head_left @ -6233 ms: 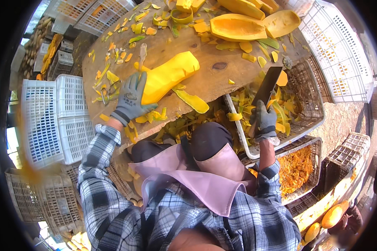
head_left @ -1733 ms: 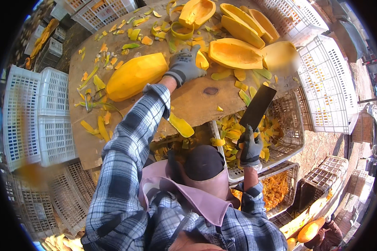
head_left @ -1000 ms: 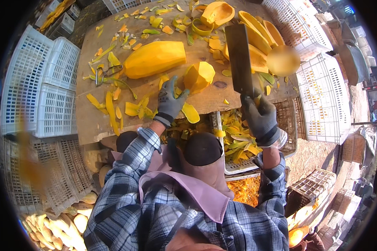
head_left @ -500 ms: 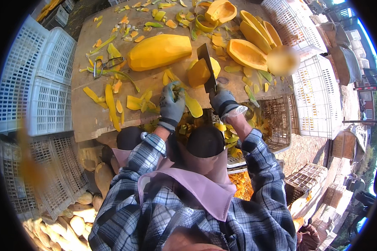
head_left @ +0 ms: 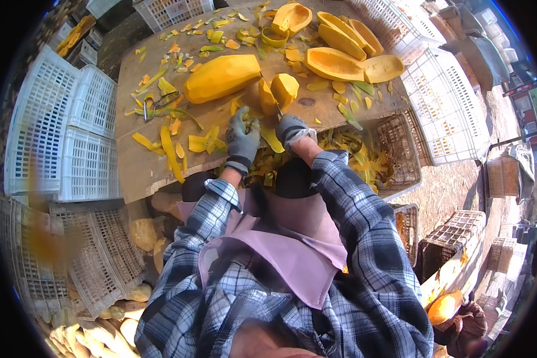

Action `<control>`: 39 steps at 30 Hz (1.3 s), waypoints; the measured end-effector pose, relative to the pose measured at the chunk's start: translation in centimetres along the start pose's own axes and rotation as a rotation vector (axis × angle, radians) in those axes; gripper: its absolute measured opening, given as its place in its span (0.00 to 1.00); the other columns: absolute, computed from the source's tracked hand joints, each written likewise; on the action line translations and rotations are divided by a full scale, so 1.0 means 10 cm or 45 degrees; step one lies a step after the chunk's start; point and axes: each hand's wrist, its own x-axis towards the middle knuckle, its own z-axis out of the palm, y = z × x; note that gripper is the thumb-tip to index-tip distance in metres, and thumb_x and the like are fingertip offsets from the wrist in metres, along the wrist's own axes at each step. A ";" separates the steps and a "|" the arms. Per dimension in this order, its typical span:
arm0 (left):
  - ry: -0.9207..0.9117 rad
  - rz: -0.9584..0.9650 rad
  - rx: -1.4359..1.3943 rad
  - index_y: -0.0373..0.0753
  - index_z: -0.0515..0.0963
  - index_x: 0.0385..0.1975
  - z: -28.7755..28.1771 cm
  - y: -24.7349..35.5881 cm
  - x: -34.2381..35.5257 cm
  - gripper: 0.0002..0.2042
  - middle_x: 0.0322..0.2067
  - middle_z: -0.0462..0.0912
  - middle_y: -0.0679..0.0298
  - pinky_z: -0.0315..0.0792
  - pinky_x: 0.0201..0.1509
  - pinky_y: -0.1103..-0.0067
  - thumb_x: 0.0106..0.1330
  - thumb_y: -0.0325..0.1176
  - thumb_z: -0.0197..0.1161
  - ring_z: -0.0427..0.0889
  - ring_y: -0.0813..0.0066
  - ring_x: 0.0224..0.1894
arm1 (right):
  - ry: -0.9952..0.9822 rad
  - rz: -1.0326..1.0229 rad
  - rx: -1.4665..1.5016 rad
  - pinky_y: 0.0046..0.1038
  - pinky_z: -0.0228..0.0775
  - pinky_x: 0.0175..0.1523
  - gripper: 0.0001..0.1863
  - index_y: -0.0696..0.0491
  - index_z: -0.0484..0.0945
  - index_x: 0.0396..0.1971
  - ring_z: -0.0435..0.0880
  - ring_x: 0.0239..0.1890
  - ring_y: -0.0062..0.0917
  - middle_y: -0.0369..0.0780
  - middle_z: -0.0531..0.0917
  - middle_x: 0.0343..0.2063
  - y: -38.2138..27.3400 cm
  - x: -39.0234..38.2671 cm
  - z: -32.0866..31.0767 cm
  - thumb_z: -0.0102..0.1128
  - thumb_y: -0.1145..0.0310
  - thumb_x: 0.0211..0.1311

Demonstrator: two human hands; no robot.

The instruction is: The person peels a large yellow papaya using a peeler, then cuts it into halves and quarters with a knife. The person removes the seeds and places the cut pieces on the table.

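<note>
My right hand point(head_left: 293, 131), in a grey glove, grips the handle of a broad-bladed knife point(head_left: 278, 110). Its blade shows almost edge-on between two peeled orange squash chunks, a left chunk point(head_left: 267, 98) and a right chunk point(head_left: 284, 89). My left hand point(head_left: 243, 138), gloved too, is closed with curled fingers just left of the chunks; what lies in it, if anything, I cannot make out. A large peeled squash point(head_left: 222, 79) rests on its side beyond my left hand. Further left, a metal peeler point(head_left: 155, 105) lies among peel strips.
The wooden table point(head_left: 155, 173) is strewn with peelings. Hollowed squash halves point(head_left: 334, 64) lie at the far right. Below the table's front edge, a crate point(head_left: 407, 152) holds peelings. White plastic crates stand left point(head_left: 89, 164) and right point(head_left: 444, 107); whole squashes point(head_left: 104, 334) lie at lower left.
The knife blade has turned from showing its flat side to nearly edge-on and sits lower. The right chunk now shows apart from the left one. The whole view has shifted.
</note>
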 end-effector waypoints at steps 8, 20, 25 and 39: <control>-0.365 0.447 0.627 0.43 0.69 0.66 -0.54 0.77 0.73 0.29 0.62 0.74 0.51 0.66 0.69 0.65 0.65 0.42 0.65 0.71 0.51 0.65 | 0.570 0.015 0.730 0.47 0.75 0.43 0.17 0.53 0.80 0.44 0.85 0.38 0.51 0.53 0.85 0.30 0.19 -0.80 -0.54 0.53 0.55 0.70; -1.755 0.695 1.327 0.65 0.57 0.74 0.61 1.16 1.85 0.48 0.76 0.54 0.55 0.59 0.76 0.59 0.48 0.34 0.68 0.59 0.47 0.74 | 0.475 0.506 1.342 0.19 0.62 0.22 0.09 0.53 0.81 0.45 0.70 0.19 0.11 0.28 0.75 0.20 1.19 -1.53 -0.12 0.60 0.66 0.71; -1.717 0.498 1.052 0.58 0.59 0.73 0.47 1.01 1.85 0.48 0.71 0.62 0.51 0.62 0.74 0.66 0.45 0.35 0.72 0.66 0.50 0.70 | 0.451 0.491 1.352 0.25 0.67 0.20 0.11 0.56 0.77 0.42 0.76 0.15 0.20 0.36 0.78 0.19 1.27 -1.33 -0.11 0.56 0.64 0.71; -0.740 -0.234 0.257 0.41 0.39 0.78 0.38 0.47 0.89 0.59 0.72 0.59 0.45 0.58 0.75 0.71 0.54 0.41 0.78 0.60 0.51 0.74 | 0.504 0.043 1.000 0.32 0.74 0.35 0.14 0.55 0.80 0.49 0.84 0.27 0.28 0.44 0.83 0.24 0.53 -0.95 -0.76 0.60 0.65 0.68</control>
